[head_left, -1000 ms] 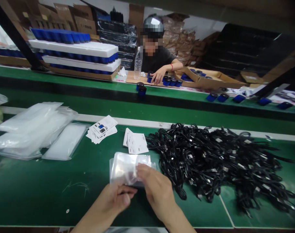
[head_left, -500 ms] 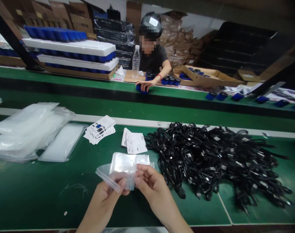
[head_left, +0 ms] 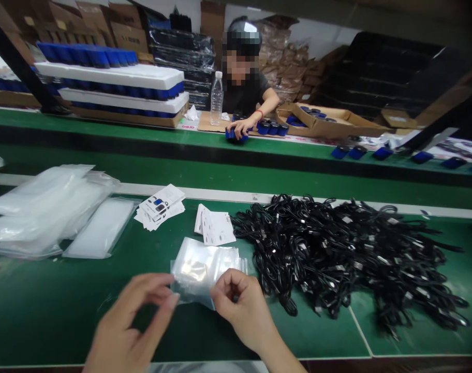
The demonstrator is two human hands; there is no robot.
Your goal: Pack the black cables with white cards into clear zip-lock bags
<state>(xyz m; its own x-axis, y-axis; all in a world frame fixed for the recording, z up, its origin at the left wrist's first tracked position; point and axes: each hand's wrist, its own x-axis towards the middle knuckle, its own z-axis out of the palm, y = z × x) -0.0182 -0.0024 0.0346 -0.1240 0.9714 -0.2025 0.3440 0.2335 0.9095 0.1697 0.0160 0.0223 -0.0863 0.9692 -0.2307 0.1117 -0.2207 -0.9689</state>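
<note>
My right hand (head_left: 239, 305) pinches the right edge of a clear plastic zip bag (head_left: 191, 274) between thumb and forefinger. This bag lies over a small pile of similar clear bags (head_left: 230, 256) on the green bench. To the left, my left hand (head_left: 138, 316) has its thumb and fingers apart, with the tips close to the bag's left edge; it is blurred and I see nothing held in it. Just beyond the bags are folded white leaflets (head_left: 218, 228). A fanned stack of printed cards (head_left: 162, 207) sits further left.
A large heap of black cables (head_left: 329, 254) covers the right side. Filled translucent bags (head_left: 45, 207) are piled at the left. Across the bench a co-worker's hand (head_left: 241, 126) rests on a blue item, near a water bottle (head_left: 217, 98) and stacked white trays (head_left: 115, 75).
My left hand has moved left and opened away from the bag. The bag's raised flap now lies flatter. The co-worker's hand has shifted slightly right with the blue item.
</note>
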